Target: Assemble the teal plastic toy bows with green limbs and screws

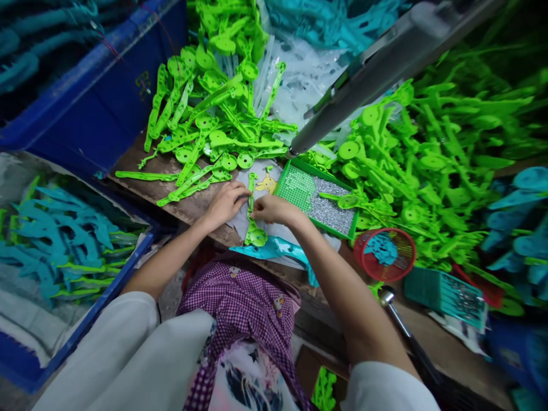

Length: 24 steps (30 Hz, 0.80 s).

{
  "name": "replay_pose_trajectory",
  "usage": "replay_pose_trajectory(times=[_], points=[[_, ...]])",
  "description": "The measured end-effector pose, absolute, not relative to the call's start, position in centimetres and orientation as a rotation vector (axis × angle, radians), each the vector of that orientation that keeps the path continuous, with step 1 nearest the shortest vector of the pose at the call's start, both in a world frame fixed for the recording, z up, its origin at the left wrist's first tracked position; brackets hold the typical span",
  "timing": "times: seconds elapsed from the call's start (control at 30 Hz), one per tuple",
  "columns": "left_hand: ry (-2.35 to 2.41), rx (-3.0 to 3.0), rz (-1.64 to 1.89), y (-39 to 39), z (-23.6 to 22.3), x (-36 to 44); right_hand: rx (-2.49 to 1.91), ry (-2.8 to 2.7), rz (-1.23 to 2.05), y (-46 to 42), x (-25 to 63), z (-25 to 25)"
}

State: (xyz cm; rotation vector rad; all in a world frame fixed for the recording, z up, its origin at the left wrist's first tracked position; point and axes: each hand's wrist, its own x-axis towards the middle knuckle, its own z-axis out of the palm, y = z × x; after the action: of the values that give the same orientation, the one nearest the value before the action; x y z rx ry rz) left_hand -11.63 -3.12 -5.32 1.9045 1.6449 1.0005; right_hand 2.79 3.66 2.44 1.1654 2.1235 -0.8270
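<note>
A long, narrow lime-green plastic part (257, 236) with a round cup at its near end lies on a cloth between my hands. My left hand (228, 204) grips its edge from the left, fingers bent around the upper half. My right hand (274, 209) is closed in a pinch over the middle of the same part; anything small between those fingertips is hidden. Just below lies a curved turquoise plastic part (274, 249). To the right, close to my right hand, is a green tray (295, 188) with small shiny metal pieces.
Lime-green parts (205, 137) are heaped behind my hands, with another pile (411, 165) at right. A grey pole (355, 85) slants overhead. A red basket (368, 262) holds small turquoise pieces beside a hammer (398, 317). Blue crates (85, 114) stand at left.
</note>
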Motion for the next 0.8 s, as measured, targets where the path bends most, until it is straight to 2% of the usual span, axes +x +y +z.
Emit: replay_pose_trajectory(times=[0.1,0.37,0.5,0.63,0.8], points=[[1.645,1.895,1.002,-3.1,-5.3,-11.7,1.250,2.221,-0.912,2.9,4.0,1.8],[1.754,1.821,0.960,-2.7,-4.6,-10.8,1.334,2.255,-0.830,2.1,4.3,1.6],[1.861,1.858,0.881,-2.8,-4.2,-9.9,1.339,2.212,-0.894,2.3,4.1,1.5],[1.743,1.847,0.982,-3.0,-4.5,-10.1,1.289,2.160,-1.018,3.2,4.1,1.2],[1.665,1.857,0.988,-3.2,-5.1,-10.7,1.385,2.221,-0.976,3.0,4.7,1.2]])
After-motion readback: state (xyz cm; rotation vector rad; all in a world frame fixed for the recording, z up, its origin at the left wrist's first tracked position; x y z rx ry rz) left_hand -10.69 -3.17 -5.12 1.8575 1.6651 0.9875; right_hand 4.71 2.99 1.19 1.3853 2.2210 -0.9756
